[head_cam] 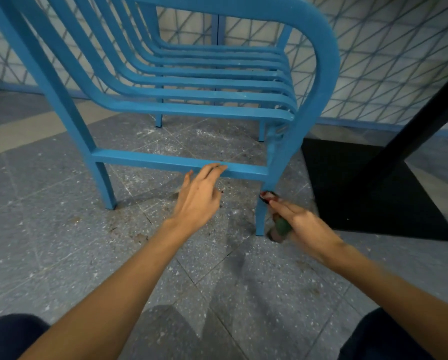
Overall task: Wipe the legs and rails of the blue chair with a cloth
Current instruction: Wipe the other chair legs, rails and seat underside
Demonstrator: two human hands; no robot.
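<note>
From our head view, the blue chair stood on the speckled floor, and our left hand rested its loose, straight fingers on the lower rail. Our right hand gripped the cloth against the leg at that rail's right end.

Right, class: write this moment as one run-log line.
left hand: fingers on lower rail | right hand: holds cloth against near leg | blue chair: upright

grey speckled floor tiles; blk table base at rt; patterned wall behind.
</note>
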